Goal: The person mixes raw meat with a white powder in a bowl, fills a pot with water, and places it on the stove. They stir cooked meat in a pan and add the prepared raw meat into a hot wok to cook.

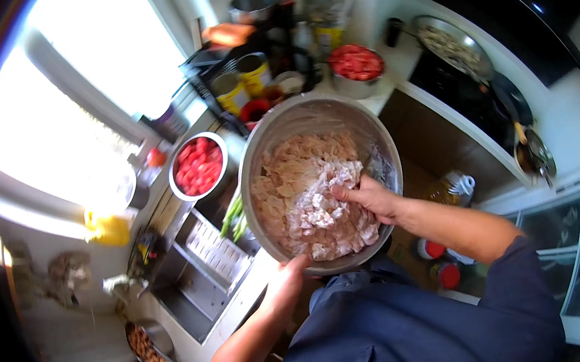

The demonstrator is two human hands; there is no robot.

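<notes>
A large steel bowl (388, 136) is before me, close to my body. It contains pale raw meat pieces (300, 180), likely chicken, partly covered with white flour-like powder (318, 209). My left hand (291, 279) grips the near rim, its thumb over the edge and its fingers hidden below. My right hand (374, 199) reaches into the right side of the bowl and grasps a powdery clump of meat. Its thumb lies on top; the other fingers are buried or hidden.
Left of the bowl are a bowl of cut tomatoes (199, 165), green stalks (233, 217) and a steel sink (185, 288). Behind stand a pot of red chunks (357, 64) and yellow-labelled tins (254, 73). A pan (451, 45) sits on the stove at right; an oil bottle (456, 187) is lower down.
</notes>
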